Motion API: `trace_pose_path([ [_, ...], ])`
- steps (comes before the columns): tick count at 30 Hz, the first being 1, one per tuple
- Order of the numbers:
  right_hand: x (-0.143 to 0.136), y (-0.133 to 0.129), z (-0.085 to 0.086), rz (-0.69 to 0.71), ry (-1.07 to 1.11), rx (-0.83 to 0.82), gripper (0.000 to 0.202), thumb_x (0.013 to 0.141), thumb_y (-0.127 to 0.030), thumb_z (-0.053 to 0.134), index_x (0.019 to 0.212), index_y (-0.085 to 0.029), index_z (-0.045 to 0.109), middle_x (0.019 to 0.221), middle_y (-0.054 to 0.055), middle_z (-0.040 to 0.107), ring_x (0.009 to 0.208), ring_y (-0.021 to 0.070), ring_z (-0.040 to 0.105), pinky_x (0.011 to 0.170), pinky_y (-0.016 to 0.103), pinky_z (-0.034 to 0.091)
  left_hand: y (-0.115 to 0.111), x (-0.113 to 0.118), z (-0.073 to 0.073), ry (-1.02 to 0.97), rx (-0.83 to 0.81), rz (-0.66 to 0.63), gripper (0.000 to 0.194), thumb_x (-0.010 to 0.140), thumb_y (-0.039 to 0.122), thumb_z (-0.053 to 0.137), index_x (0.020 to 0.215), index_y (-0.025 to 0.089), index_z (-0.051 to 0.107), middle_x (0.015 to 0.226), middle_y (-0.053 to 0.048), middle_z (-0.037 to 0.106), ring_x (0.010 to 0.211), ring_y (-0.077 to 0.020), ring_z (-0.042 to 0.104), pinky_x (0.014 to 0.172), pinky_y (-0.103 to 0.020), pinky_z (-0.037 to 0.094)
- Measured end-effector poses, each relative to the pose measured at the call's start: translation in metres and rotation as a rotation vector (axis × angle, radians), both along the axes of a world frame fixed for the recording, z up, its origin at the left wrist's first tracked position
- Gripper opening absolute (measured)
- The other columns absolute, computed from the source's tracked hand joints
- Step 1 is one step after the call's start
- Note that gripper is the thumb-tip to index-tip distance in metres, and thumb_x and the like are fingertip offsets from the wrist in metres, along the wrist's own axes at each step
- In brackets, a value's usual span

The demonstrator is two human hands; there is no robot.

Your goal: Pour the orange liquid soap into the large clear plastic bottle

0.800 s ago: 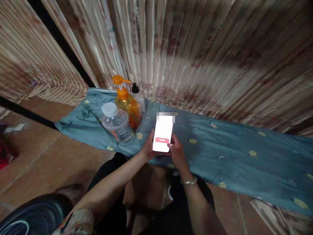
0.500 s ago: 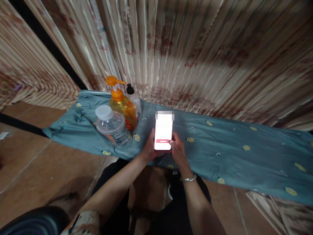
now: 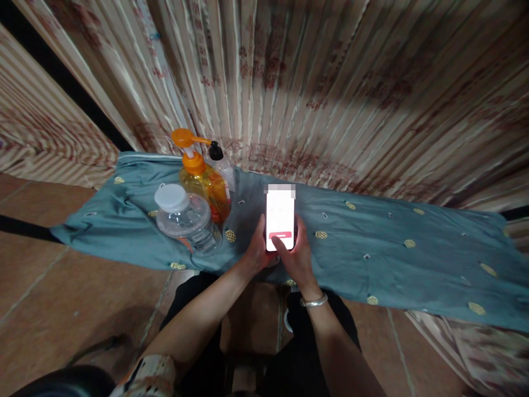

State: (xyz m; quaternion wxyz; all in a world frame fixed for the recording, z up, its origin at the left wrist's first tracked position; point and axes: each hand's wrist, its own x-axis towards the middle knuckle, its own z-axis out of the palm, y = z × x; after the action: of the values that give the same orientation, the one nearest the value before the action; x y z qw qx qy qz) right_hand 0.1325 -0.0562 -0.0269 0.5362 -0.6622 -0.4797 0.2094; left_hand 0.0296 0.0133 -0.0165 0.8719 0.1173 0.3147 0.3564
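Observation:
A smartphone point(image 3: 281, 215) with a bright white screen and a red button near its bottom is held upright between both hands, above the cloth. My left hand point(image 3: 257, 248) is closed round its left edge. My right hand point(image 3: 300, 253) grips the right edge and lower corner, its thumb reaching over the lower screen by the red button. The fingers behind the phone are hidden. Left of my hands stand a clear plastic bottle point(image 3: 185, 220) with a white lid, an orange pump bottle point(image 3: 206, 184) and a clear bottle with a black top point(image 3: 221, 162).
A teal cloth point(image 3: 388, 264) with yellow pineapple prints covers the narrow table. Behind it hangs a striped, pleated curtain point(image 3: 281, 99). Dark metal bars point(image 3: 61, 82) run at the left. Brown floor tiles point(image 3: 37, 298) lie below, with a black rounded object point(image 3: 70, 381) at lower left.
My right thumb has slid left across the lower part of the screen. The phone sits slightly further right in view, while the bottles have shifted left as the camera turned a little.

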Motion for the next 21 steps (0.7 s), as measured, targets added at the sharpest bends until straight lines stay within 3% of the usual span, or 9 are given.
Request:
trace_pose_path([
  [4, -0.006, -0.002, -0.021, -0.099, -0.271, 0.034, 0.111, 0.103, -0.083, 0.074, 0.183, -0.015, 0.04, 0.179, 0.03, 0.061, 0.167, 0.0455, 0.061, 0.135, 0.071, 0.054, 0.003, 0.001, 0.008, -0.038, -0.025, 0.008, 0.072, 0.123, 0.067, 0.047, 0.154, 0.013, 0.082, 0.121, -0.018, 0.095, 0.108, -0.0374, 0.093, 0.11, -0.052, 0.073],
  [9, -0.008, -0.004, -0.038, -0.1, -0.422, 0.082, 0.104, 0.11, -0.072, 0.069, 0.187, -0.014, 0.032, 0.176, 0.031, 0.061, 0.166, 0.0458, 0.062, 0.134, 0.073, 0.054, 0.007, 0.0, 0.014, -0.071, -0.066, -0.005, 0.071, 0.125, 0.064, 0.045, 0.152, 0.011, 0.082, 0.117, -0.017, 0.096, 0.1, -0.0336, 0.094, 0.108, -0.049, 0.073],
  [21, -0.017, 0.004, -0.029, -0.138, -0.316, 0.043, 0.113, 0.101, -0.063, 0.08, 0.188, -0.013, 0.028, 0.179, 0.032, 0.06, 0.165, 0.0455, 0.064, 0.132, 0.069, 0.057, 0.009, 0.0, 0.024, -0.075, -0.078, -0.02, 0.071, 0.127, 0.06, 0.04, 0.145, 0.008, 0.084, 0.113, -0.017, 0.097, 0.098, -0.0321, 0.094, 0.117, -0.048, 0.07],
])
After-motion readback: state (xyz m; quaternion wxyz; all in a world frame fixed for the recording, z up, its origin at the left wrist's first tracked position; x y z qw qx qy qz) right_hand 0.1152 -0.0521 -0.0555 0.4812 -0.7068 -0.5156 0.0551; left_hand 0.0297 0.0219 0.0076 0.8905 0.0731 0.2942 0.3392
